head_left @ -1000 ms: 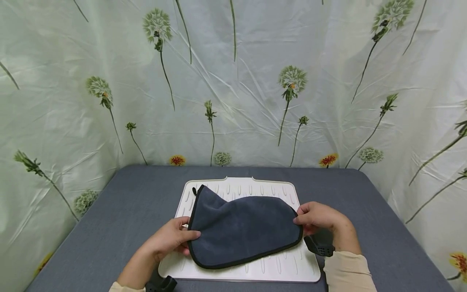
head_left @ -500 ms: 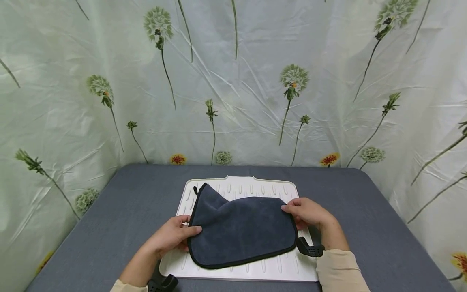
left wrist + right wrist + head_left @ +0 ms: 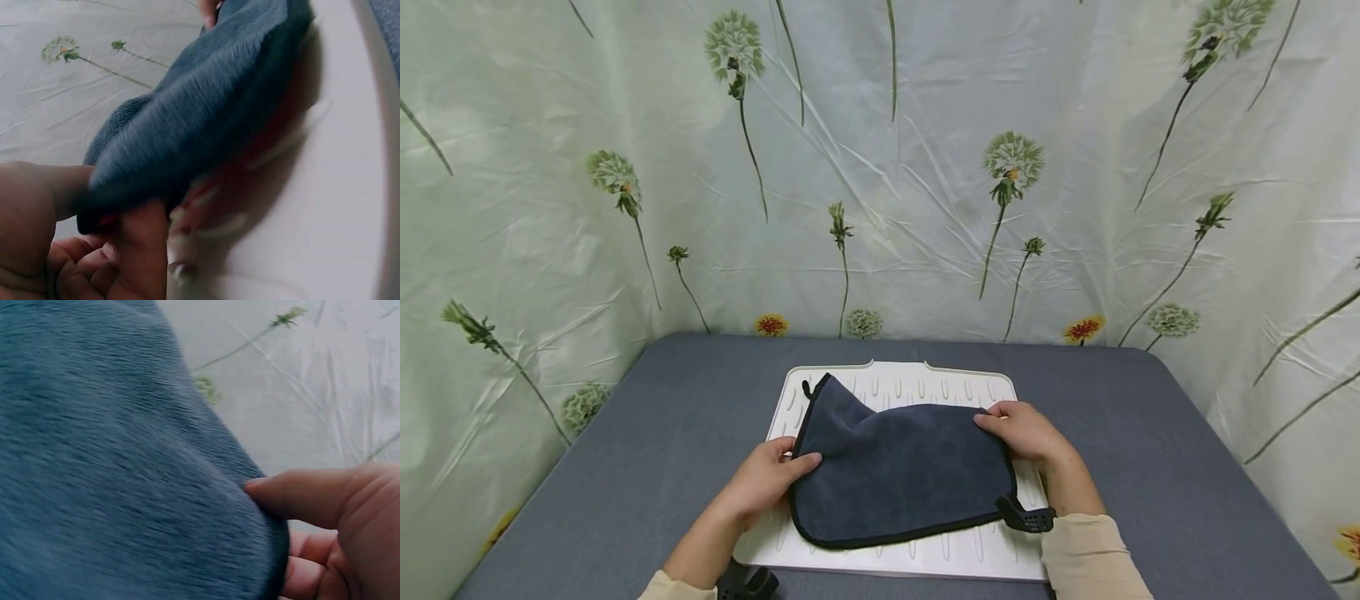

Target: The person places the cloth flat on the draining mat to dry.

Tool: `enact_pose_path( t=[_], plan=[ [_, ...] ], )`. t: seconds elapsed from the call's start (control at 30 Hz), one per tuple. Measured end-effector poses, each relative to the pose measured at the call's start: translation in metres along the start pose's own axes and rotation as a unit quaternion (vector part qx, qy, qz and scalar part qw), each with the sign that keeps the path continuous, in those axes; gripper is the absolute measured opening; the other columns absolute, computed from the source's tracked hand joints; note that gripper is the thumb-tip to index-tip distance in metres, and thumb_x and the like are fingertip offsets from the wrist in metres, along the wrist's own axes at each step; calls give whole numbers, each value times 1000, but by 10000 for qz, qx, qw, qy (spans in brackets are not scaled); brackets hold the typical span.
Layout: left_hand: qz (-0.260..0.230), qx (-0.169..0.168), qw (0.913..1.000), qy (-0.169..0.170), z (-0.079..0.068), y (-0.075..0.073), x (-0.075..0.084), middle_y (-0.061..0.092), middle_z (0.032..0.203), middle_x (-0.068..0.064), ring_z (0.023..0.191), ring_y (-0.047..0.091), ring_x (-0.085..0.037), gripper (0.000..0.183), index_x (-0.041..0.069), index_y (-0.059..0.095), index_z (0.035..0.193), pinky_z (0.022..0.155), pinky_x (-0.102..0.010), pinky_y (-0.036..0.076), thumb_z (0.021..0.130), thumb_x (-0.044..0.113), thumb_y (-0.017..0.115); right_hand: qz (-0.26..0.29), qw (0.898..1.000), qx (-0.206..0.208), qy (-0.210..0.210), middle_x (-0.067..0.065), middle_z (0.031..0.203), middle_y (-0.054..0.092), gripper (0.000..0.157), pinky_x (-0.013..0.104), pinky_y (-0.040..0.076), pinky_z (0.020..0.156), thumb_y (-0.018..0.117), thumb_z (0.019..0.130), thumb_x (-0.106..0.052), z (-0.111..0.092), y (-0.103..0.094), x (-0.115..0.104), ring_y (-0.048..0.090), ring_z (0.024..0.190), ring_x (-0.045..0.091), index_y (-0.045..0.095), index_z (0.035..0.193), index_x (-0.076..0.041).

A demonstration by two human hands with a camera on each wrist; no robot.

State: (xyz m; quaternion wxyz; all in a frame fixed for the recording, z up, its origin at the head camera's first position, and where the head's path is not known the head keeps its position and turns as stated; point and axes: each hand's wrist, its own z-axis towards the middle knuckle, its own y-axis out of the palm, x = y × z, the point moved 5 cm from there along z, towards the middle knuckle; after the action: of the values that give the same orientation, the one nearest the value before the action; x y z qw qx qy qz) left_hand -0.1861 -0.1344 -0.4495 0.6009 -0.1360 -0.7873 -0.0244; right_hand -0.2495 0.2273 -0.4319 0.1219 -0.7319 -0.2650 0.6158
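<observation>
Dandelion-print curtain point(image 3: 917, 208) behind, dark blue cloth point(image 3: 902, 475) held at both sides

Over a white tray point(image 3: 925, 565) on the grey table point(image 3: 662, 433), the cloth spans between the grips: the left hand point(image 3: 769, 473) pinches its left edge, the right hand point(image 3: 1024, 429) its far right corner.

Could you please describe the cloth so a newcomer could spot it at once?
On the blue-grey table lies a white ridged board. Over it, the left hand and right hand hold the cloth by its sides: dark blue like the table, but set apart by black edging.
</observation>
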Motion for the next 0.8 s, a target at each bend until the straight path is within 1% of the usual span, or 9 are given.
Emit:
enact_pose_path(
  t=[0.1, 0.2, 0.4, 0.53, 0.67, 0.8],
  plan=[
    [80, -2, 10000, -43, -1, -5, 1, 73, 80, -1, 63, 69, -11, 34, -7, 57, 118, 55, -27, 55, 100, 21, 64, 143, 9991, -344, 209, -3, 70, 55, 22, 27, 49, 56, 67, 98, -23, -6, -7, 2, 56, 63, 11, 61, 90, -3],
    [209, -29, 9997, -82, -2, -8, 1, 70, 75, 2, 55, 64, -9, 29, -4, 58, 111, 47, -23, 49, 100, 21, 65, 88, 9979, -548, 326, -2, 71, 58, 23, 27, 51, 55, 68, 97, -24, -12, -14, 1, 57, 61, 11, 59, 89, -5],
    [226, -242, 9993, -145, -5, -10, 2, 70, 75, 2, 53, 63, -7, 29, -4, 58, 110, 47, -21, 50, 99, 22, 66, -1, 9960, -846, 292, -1, 72, 63, 22, 26, 53, 55, 69, 97, -22, -19, -21, 1, 60, 57, 9, 58, 91, -4],
    [218, -388, 9988, -214, -6, -12, 2, 69, 74, 2, 52, 60, -6, 27, -2, 56, 107, 48, -21, 49, 99, 22, 67, 60, 9944, -1028, 228, -2, 70, 61, 22, 25, 54, 54, 70, 97, -20, -21, -22, 1, 60, 55, 8, 55, 91, -5],
    [271, -516, 9979, -298, -7, -15, 2, 67, 73, 3, 49, 57, -5, 26, 0, 56, 104, 47, -20, 48, 98, 22, 68, 25, 9905, -1349, 248, -3, 62, 54, 22, 22, 51, 51, 71, 95, -18, -24, -22, 2, 55, 49, 6, 53, 89, -7],
    [334, -799, 9956, -351, -8, -13, 1, 67, 74, 1, 49, 58, -5, 25, 0, 56, 103, 46, -20, 50, 98, 20, 69, -250, 9835, -1748, 398, -2, 60, 55, 21, 20, 46, 48, 73, 92, -17, -27, -17, 7, 55, 49, 6, 55, 85, -9]
  ],
)
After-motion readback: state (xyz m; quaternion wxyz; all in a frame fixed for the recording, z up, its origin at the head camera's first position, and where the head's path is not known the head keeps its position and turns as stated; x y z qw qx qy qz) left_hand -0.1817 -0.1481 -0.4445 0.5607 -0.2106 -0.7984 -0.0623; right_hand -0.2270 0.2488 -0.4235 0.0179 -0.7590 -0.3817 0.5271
